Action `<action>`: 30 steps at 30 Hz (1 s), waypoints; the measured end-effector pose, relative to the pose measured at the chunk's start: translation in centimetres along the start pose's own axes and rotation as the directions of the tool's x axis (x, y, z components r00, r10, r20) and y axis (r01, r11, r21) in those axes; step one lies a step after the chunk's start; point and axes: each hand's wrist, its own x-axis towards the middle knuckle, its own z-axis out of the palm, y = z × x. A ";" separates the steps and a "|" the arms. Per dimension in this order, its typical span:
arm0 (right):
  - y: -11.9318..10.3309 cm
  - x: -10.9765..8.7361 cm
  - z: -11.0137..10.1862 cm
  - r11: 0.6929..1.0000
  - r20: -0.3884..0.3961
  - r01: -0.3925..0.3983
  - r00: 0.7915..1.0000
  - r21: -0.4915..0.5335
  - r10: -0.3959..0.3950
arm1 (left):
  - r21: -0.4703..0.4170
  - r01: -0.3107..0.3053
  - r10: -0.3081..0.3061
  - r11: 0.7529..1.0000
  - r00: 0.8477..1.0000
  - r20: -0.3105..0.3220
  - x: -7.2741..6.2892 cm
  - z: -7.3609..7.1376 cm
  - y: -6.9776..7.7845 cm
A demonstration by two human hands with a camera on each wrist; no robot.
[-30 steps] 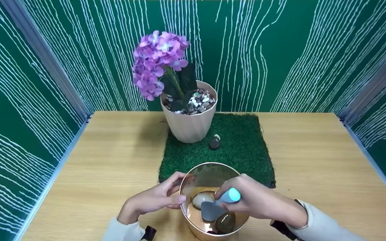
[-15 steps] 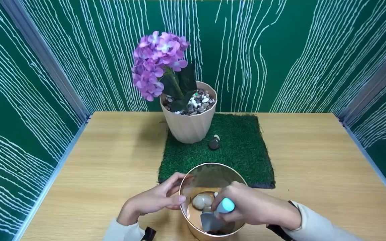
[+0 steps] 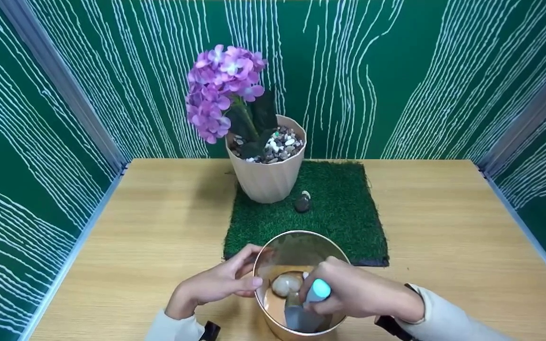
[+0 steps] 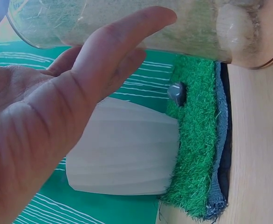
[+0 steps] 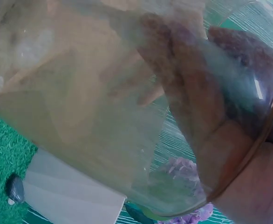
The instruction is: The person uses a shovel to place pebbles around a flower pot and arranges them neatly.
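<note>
My left hand holds the left side of a clear round container, thumb near the rim and fingers at the far side. In the left wrist view its thumb lies along the glassy wall. Reaching down inside, my right hand grips the pale blue handle of a spatula with a flat, broad grey blade. The blade is low in the container, toward the near side. Beside it lies a smooth pale stone. The right wrist view shows the gripping hand through the cloudy wall.
Behind the container a green artificial grass mat covers part of the wooden table. It bears a pinkish flowerpot with a purple flower and a small dark stone. Green walls with white lines enclose the table.
The right hand and spatula have moved slightly left and down inside the container, the handle more upright. The dark stone inside is now covered. The left hand stays put.
</note>
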 end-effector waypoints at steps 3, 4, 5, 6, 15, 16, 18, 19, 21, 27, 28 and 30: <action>-0.1 0.0 0.0 1.000 0.021 0.010 1.000 0.029 -0.011 | 0.004 -0.002 0.002 1.000 1.000 0.002 0.0 0.0 0.0; -0.1 0.0 0.0 0.999 0.024 0.015 1.000 0.036 -0.016 | 0.004 -0.003 0.003 1.000 1.000 0.003 0.0 0.0 0.0; -0.1 0.0 0.0 0.999 0.023 0.017 1.000 0.046 -0.019 | 0.002 -0.006 0.006 1.000 1.000 0.007 0.0 0.0 0.0; 0.0 0.0 0.0 0.998 0.022 0.019 1.000 0.057 -0.021 | -0.001 -0.009 0.009 1.000 1.000 0.011 0.0 0.0 0.0; 0.3 -0.3 -0.7 0.973 0.021 -0.010 1.000 0.229 0.005 | -0.020 -0.022 0.023 1.000 1.000 0.020 -0.1 0.0 0.2; 0.3 -0.4 -0.8 0.971 0.017 -0.006 1.000 0.240 0.002 | -0.021 -0.021 0.021 1.000 1.000 0.021 0.0 0.0 0.2; 0.3 -0.6 -1.0 0.967 0.004 0.006 1.000 0.256 -0.007 | -0.024 -0.020 0.021 1.000 0.999 0.025 0.0 -0.1 0.1; 0.4 -0.7 -1.1 0.966 -0.004 0.014 1.000 0.259 -0.014 | -0.024 -0.019 0.020 1.000 0.999 0.026 0.1 -0.1 0.1; 0.5 -0.8 -1.3 0.963 -0.021 0.026 1.000 0.267 -0.021 | -0.023 -0.017 0.017 1.000 0.999 0.027 0.1 -0.1 0.1; 0.7 -1.2 -2.0 0.953 -0.051 0.030 0.999 0.302 -0.016 | -0.022 -0.006 0.007 1.000 1.000 0.026 0.1 -0.2 0.1; 0.7 -1.3 -2.1 0.950 -0.053 0.034 0.998 0.312 -0.018 | -0.022 -0.005 0.005 1.000 1.000 0.026 0.1 -0.2 0.1; 0.8 -1.5 -2.4 0.938 -0.059 0.034 0.998 0.345 -0.015 | -0.025 -0.001 0.002 1.000 1.000 0.023 0.0 -0.2 0.1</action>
